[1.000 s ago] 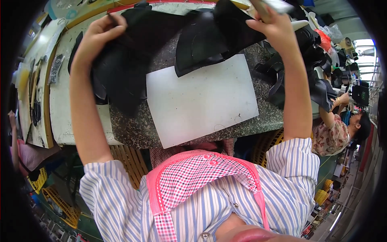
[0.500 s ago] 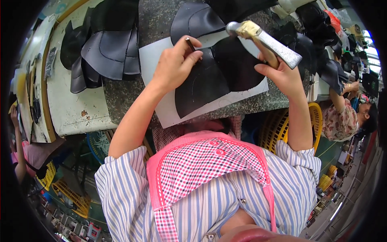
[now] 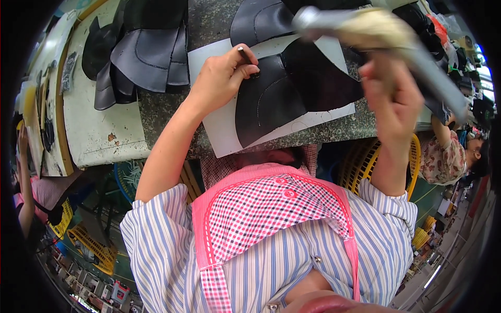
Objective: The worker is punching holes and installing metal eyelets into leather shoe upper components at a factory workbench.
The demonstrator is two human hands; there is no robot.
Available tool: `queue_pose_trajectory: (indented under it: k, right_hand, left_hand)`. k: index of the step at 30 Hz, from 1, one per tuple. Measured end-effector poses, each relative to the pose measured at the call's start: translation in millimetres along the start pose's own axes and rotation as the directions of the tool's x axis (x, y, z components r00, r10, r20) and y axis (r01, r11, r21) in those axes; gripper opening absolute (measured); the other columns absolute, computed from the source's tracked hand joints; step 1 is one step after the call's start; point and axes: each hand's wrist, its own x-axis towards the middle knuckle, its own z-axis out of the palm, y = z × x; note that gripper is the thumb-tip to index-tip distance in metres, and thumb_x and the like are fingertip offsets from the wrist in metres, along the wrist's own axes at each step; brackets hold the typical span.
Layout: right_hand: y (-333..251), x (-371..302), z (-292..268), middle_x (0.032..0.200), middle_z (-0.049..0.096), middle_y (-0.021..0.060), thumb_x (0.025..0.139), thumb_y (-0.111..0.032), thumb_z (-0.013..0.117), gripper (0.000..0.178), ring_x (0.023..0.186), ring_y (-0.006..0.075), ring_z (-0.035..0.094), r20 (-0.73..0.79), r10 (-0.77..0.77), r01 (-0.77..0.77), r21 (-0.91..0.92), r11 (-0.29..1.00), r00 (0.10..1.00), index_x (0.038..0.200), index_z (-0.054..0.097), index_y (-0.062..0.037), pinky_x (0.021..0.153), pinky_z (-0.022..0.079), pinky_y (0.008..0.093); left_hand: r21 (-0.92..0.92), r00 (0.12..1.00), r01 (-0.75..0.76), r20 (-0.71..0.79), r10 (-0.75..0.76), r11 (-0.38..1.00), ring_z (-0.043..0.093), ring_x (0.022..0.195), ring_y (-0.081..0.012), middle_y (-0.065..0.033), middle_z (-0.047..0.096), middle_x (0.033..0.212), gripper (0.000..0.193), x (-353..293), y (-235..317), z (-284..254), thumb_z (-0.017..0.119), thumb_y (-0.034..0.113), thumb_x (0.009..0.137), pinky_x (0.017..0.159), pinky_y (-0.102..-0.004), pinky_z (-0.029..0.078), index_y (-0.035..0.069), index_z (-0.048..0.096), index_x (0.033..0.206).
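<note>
Between the thumb and fingers of my left hand point(image 3: 218, 82) a short dark metal punch point(image 3: 243, 55) is pinched, its lower end at the upper left edge of a stitched black leather piece point(image 3: 271, 99). That piece lies on a white sheet point(image 3: 222, 138) on the bench. My right hand point(image 3: 395, 99) is wrapped round the handle of a hammer point(image 3: 378, 30), raised at the right. Motion smears the hammer, but its long metal head and the yellowish wrapping at its middle show. The hammer is apart from the punch and the leather.
Stacked black leather pieces point(image 3: 148, 57) lie on the left of the speckled bench point(image 3: 209, 23); another stitched piece point(image 3: 263, 23) lies beyond the sheet. A yellow plastic basket point(image 3: 360, 161) stands below the bench's right side. A co-worker's patterned sleeve point(image 3: 443, 161) shows at far right.
My right hand has moved right with the hammer, which has lifted and now looks larger and blurred. My left hand keeps the punch at about the same spot on the leather.
</note>
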Motion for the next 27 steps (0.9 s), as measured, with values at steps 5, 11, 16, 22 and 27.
queue_pose_trajectory:
  k: [5,11,16,22,27]
  right_hand:
    - [-5,14,14,0.054,0.050,0.0055,0.078,-0.011,0.059,0.014,0.049,0.0138,0.049,0.218,-0.234,0.269,-0.147,0.952,0.947,0.084,0.054,-0.0006,0.046,0.038,0.0250]
    - [-4,28,8,0.056,0.050,0.0078,0.075,-0.009,0.057,0.016,0.049,0.0139,0.048,0.236,-0.049,0.115,-0.274,0.955,0.971,0.090,0.054,-0.0037,0.045,0.037,0.0282]
    - [-32,34,9,0.056,0.045,-0.0018,0.083,-0.017,0.052,0.018,0.045,0.0020,0.038,-0.033,-0.217,0.219,0.224,0.950,0.976,0.080,0.052,0.0003,0.038,0.024,0.0150]
    - [-5,45,13,0.056,0.046,0.0125,0.074,-0.015,0.059,0.014,0.048,0.0233,0.045,0.390,0.073,0.125,-0.459,0.879,0.918,0.080,0.051,-0.0039,0.048,0.038,0.0297]
    - [25,104,-5,0.058,0.050,0.0008,0.072,-0.019,0.064,0.021,0.054,0.0131,0.049,-0.008,-0.310,0.242,-0.604,0.759,0.951,0.081,0.056,-0.0024,0.053,0.038,0.0262]
  left_hand:
    - [0.275,0.966,-0.259,0.093,0.243,0.926,0.058,0.069,-0.0286,-0.0144,0.059,0.072,0.009,3,0,2,0.054,0.005,0.076,0.059,-0.0336,0.045,0.001,0.049,0.083]
    - [-0.140,0.996,0.086,0.050,-0.080,0.986,0.059,0.065,-0.0163,-0.0074,0.060,0.070,0.008,5,-10,-6,0.050,0.008,0.082,0.062,-0.0276,0.046,0.001,0.047,0.083]
    - [0.019,0.985,0.026,0.170,-0.029,0.999,0.057,0.069,-0.0135,-0.0076,0.060,0.074,0.006,10,6,-7,0.047,0.005,0.083,0.065,-0.0257,0.046,0.000,0.048,0.084]
    - [0.150,0.994,-0.039,0.102,0.024,0.988,0.057,0.073,-0.0215,-0.0085,0.061,0.079,0.008,9,0,-6,0.054,0.005,0.076,0.069,-0.0295,0.045,0.001,0.050,0.083]
    - [0.205,0.969,-0.223,-0.057,0.239,0.953,0.032,0.113,-0.0290,-0.0140,0.039,0.125,0.009,24,7,20,0.060,0.010,0.071,0.095,-0.0363,0.026,0.005,0.055,0.076]
